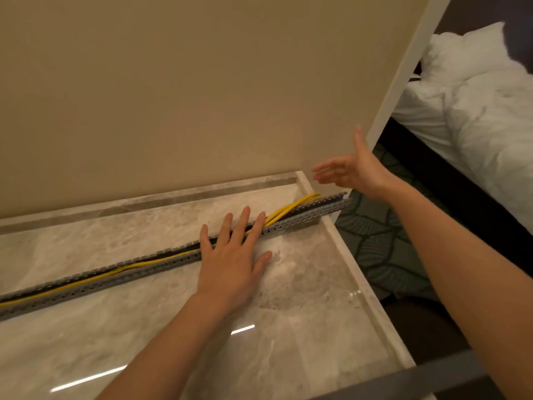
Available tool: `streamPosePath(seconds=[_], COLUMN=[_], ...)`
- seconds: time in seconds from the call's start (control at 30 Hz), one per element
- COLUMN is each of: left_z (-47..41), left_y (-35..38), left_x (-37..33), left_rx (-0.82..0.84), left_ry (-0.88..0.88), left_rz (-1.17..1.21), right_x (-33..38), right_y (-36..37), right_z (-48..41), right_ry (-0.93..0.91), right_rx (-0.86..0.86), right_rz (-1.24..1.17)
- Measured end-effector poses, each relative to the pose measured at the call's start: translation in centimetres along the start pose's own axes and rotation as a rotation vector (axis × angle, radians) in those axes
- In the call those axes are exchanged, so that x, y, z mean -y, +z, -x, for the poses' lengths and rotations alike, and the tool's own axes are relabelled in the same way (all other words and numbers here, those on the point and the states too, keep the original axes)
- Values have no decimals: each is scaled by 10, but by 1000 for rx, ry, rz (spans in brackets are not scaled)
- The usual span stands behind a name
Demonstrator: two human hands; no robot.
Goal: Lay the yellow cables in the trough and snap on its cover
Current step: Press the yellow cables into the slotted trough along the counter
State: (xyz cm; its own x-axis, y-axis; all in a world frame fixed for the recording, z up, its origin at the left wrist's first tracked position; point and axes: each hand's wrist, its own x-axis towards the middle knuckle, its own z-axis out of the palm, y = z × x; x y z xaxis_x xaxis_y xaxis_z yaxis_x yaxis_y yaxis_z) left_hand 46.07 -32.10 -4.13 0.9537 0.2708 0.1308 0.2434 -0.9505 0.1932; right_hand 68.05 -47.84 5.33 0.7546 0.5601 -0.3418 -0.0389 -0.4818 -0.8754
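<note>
A long grey slotted trough (95, 282) lies slantwise across the marble table (288, 327), from the left edge to past the table's far right corner. Yellow cables (138, 265) run inside it and rise out of it near the right end (300, 204). My left hand (233, 252) lies flat with fingers spread on top of the trough and cables at its middle. My right hand (346, 168) hovers open in the air above the trough's right end, palm facing left, holding nothing. A grey strip (403, 381) at the bottom right edge may be the cover.
A beige wall (173, 96) rises right behind the table. To the right are a patterned carpet (383, 249) and a bed with white linen (476, 111). The trough's right end (343, 199) overhangs the table corner.
</note>
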Motion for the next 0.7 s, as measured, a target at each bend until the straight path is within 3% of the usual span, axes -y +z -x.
streamPosePath(seconds=[0.33,0.7], left_z=[2,1], left_y=[2,3], left_x=[-6,-3], left_rx=[-29,-20], left_ry=[-36,-25], left_rz=[-66,-33], right_x=[-83,-115], right_y=[-2,25], right_z=[-24,-36], right_ry=[204,227], right_rx=[-15,-74], right_rz=[-422,-398])
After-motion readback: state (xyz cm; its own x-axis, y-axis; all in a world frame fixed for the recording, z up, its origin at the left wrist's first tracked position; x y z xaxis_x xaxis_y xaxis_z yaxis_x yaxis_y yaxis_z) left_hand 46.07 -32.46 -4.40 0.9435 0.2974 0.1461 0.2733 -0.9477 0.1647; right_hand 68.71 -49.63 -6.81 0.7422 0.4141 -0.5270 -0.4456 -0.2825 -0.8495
